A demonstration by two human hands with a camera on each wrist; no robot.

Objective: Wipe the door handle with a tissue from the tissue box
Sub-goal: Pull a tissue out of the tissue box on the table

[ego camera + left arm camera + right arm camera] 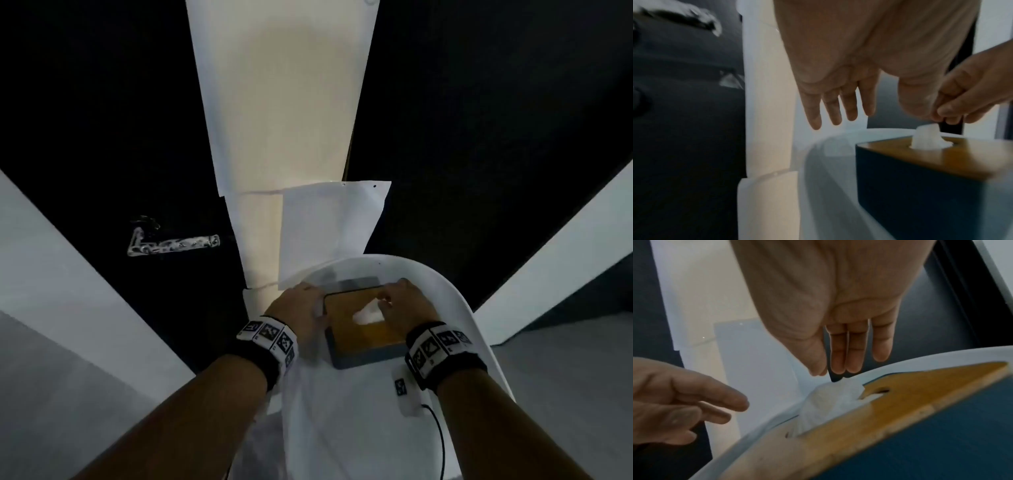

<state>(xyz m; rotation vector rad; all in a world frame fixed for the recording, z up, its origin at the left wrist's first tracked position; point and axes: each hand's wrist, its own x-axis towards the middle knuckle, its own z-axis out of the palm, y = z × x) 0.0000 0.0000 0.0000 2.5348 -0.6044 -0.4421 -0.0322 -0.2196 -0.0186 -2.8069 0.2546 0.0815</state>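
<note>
Door handle of bright metal (173, 244) waits at nine o'clock. Left hand (297, 310), fingers straight, steadies the dark wooden-topped tissue box (364, 334) on the white round table (455, 308); right hand (404, 306) pinches the white tissue (367, 314).

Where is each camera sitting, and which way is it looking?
Head: on the person's head, looking forward and down at the door handle, the white table and both forearms.
Left wrist: on the left wrist, looking along the left hand past its straight fingers.
Right wrist: on the right wrist, looking along the right hand, thumb and forefinger at the tissue.
All three show the tissue box.
</note>
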